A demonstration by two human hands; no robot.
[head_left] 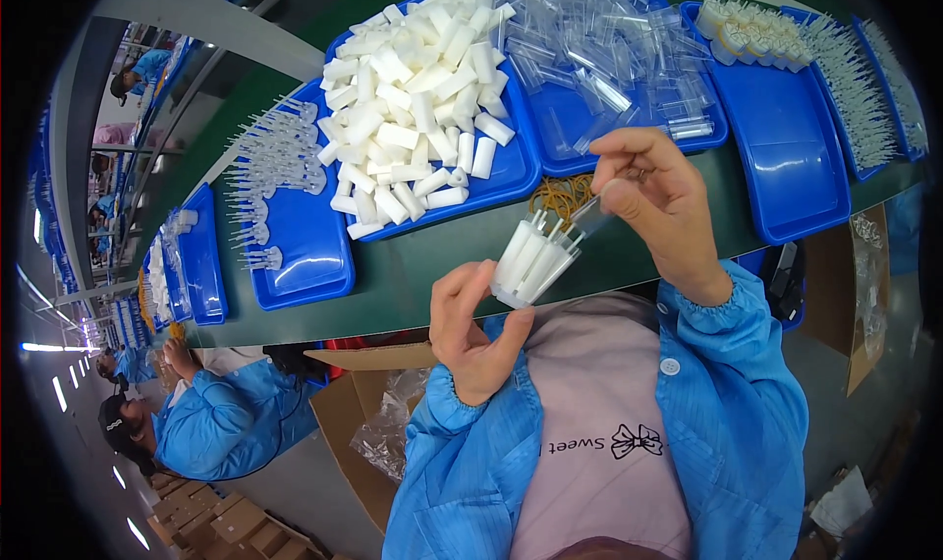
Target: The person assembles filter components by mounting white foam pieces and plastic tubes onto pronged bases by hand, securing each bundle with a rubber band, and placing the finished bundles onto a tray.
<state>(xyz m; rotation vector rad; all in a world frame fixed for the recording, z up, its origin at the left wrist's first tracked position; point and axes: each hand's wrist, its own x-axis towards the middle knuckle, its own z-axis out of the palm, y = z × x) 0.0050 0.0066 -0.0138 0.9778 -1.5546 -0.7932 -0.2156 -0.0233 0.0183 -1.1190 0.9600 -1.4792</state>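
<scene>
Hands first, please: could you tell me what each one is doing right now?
Left hand: closed on a bundle of white tubes.
Right hand: pinching a clear tube.

a tilted bundle of white plastic tubes point(530, 257), held above the belt.

Blue work coat, open at front, elastic gathered cuffs, round white snap button. Pale pink shirt underneath w/ small black bow print.

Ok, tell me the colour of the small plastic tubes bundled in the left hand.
White, seen in the head view: small plastic tubes.
</scene>
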